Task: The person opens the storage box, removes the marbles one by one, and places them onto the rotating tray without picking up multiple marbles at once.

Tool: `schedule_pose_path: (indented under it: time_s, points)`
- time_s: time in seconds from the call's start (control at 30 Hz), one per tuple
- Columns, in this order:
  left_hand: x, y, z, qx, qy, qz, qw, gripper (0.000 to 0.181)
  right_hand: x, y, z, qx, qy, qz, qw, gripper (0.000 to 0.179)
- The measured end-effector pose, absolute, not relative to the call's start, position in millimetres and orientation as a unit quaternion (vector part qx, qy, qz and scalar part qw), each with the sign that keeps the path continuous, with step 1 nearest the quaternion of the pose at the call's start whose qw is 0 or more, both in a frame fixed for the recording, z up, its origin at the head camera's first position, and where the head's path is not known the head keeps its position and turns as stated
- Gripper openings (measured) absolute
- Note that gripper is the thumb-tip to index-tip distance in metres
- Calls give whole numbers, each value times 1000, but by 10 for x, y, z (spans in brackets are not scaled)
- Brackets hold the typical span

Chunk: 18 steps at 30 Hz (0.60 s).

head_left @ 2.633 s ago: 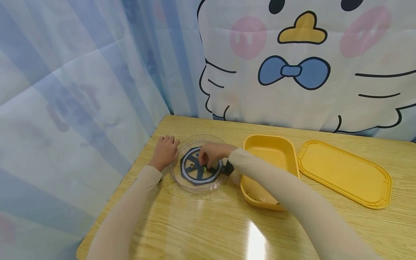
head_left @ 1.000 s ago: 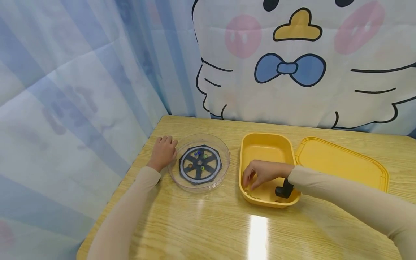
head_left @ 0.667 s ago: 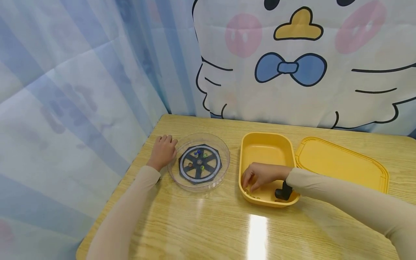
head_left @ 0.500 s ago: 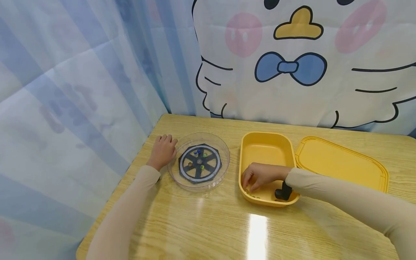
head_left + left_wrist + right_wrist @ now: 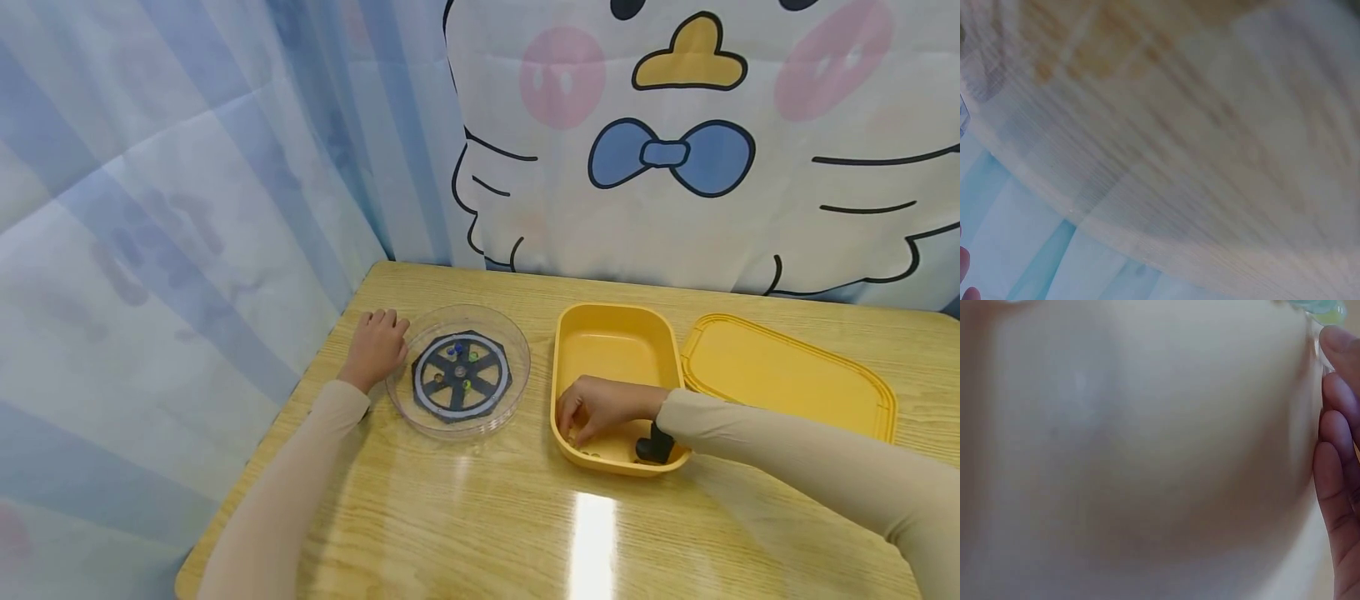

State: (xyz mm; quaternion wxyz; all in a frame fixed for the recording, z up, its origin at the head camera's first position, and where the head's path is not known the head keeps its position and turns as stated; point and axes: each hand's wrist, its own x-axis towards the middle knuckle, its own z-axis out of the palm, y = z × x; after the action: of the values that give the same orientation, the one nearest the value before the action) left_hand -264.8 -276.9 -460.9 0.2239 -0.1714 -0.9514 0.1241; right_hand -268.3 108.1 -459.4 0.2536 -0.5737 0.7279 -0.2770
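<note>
My left hand (image 5: pixel 375 348) rests at the left rim of a clear round dish (image 5: pixel 520 333). Its fingertips (image 5: pixel 964 262) show at the edge of the left wrist view. A dark spoked wheel shape (image 5: pixel 457 395) lies in the dish, with small blue marbles (image 5: pixel 458 348), green marbles (image 5: pixel 467 384) and a brown one (image 5: pixel 438 378) on it. My right hand (image 5: pixel 600 403) reaches down into the near left corner of a yellow box (image 5: pixel 611 342), fingers bent. In the right wrist view a yellow-green marble (image 5: pixel 1335 314) sits right by a fingertip; I cannot tell whether it is pinched.
Several small marbles (image 5: pixel 595 455) lie along the box's near wall. The box's yellow lid (image 5: pixel 787 367) lies flat to its right on the wooden table (image 5: pixel 450 500). A blue and white curtain (image 5: pixel 187 208) borders the table at the left and back.
Earlier, my right hand was over the wheel in the dish. It has moved right into the yellow box and stayed in the corner. A green marble shows where it was. My left hand stayed put.
</note>
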Motion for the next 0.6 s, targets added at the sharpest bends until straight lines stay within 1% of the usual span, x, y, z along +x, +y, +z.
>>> schedule_pose_path:
  time_s: [0.27,0.4,0.6]
  points:
    - [-2658,-2768,-4622,-172,-952,122,222,15,-2675,1099,-4596,-573,724,-285,258,11]
    - [-2671,-2774,-4640,-174,-950,125,228,14,-2687,1109,-4589,-586,717,-284,250,13]
    - [-2664,-2783,-4633,-174,-946,131,239,12,-2699,1110,-4584,-605,707,-268,251,10]
